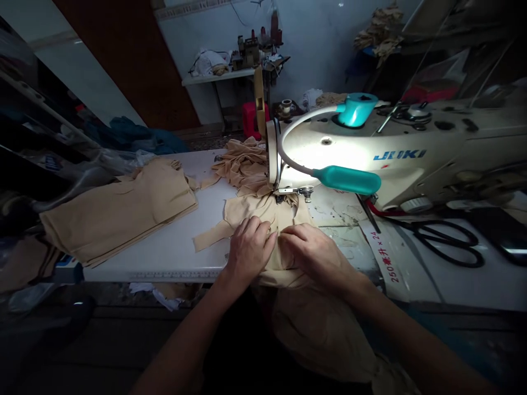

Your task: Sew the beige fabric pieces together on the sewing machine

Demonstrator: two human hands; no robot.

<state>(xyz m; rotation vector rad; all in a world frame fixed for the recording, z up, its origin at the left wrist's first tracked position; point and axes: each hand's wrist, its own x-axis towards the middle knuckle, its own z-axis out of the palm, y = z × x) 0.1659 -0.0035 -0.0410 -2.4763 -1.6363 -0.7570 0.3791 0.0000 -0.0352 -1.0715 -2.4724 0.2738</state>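
A beige fabric piece [263,216] was spread on the white counter [177,247], directly under both hands and running ahead of them to the needle area of the sewing machine [370,159]. The left hand [249,247] was laid flat on the cloth, fingers spread and pressing down, gripping nothing. The right hand [313,249] was placed just beside it, touching the same cloth, with the fingertips bent toward a fold between the 2 hands; whether a pinch was closed on that fold could not be told. The near end of the cloth was draped off the counter edge below the wrists.

The cloth was judged to be thin, light and soft, likely stretchy and prone to creep or pucker, so it would be best handled with flat palms and by its edges close to the presser foot, rather than lifted in the middle.

To the left of the left hand, well apart, a stack of cut beige panels [119,211] was lying flat. Beyond the hands, behind the machine head, a heap of loose beige pieces [242,164] was piled. To the right of the right hand, black scissors [448,241] were resting on the counter, and a teal lamp [349,178] on the machine was lit above the work.
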